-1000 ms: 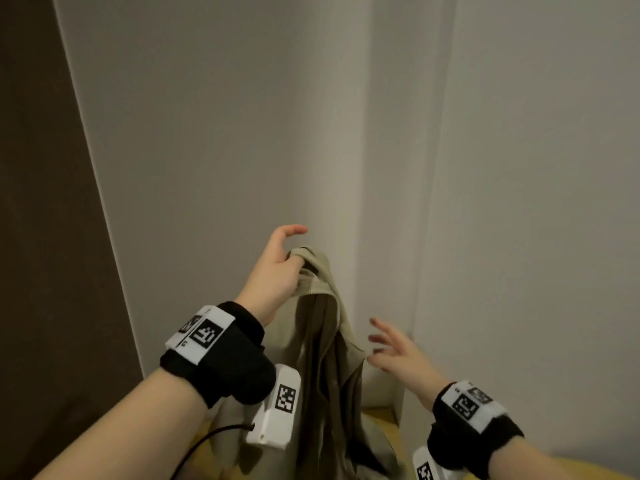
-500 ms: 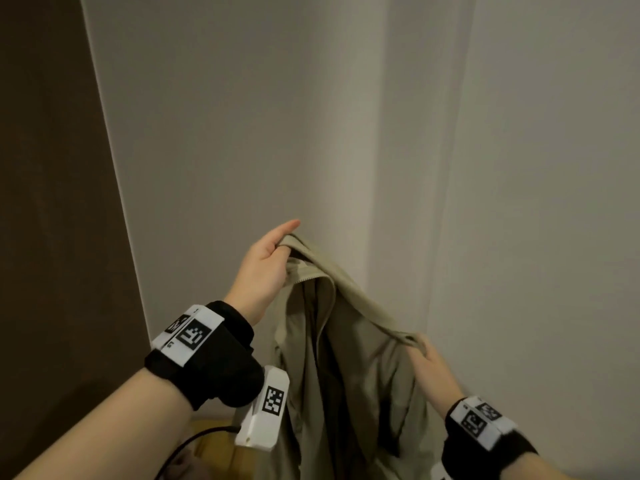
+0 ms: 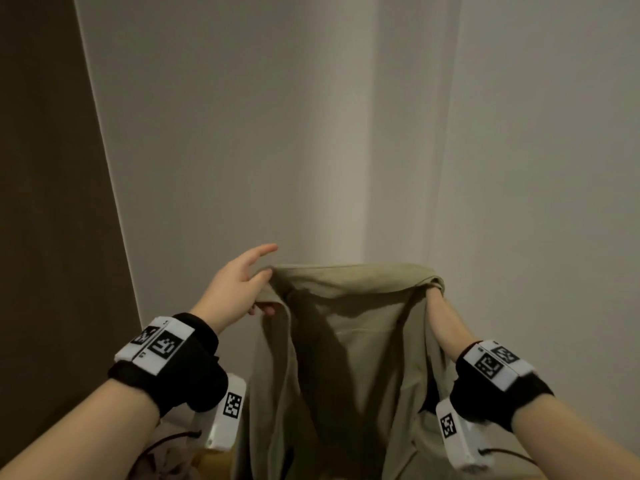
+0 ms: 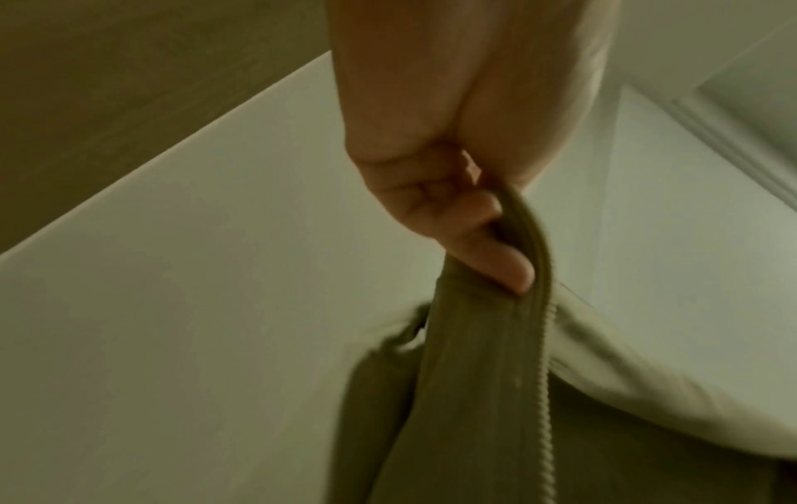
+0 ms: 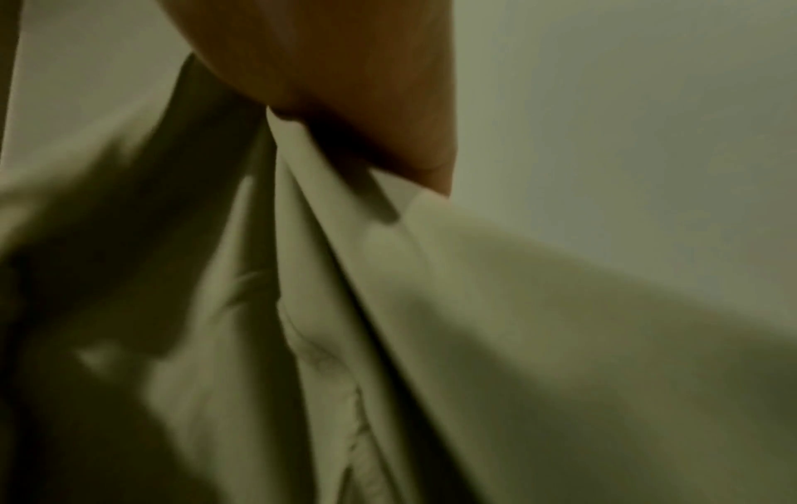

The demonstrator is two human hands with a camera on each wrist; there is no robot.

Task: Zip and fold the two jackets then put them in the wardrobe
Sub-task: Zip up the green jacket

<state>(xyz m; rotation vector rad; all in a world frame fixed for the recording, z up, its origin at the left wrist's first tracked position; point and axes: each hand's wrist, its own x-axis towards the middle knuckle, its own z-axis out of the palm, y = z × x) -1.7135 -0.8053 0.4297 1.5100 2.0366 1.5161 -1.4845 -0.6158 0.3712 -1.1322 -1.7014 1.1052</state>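
The jacket (image 3: 349, 341) hangs straight down from both grips, its top edge stretched level between them. The left hand (image 3: 239, 289) pinches one end, the right hand (image 3: 438, 299) clutches the other, front open towards the person.
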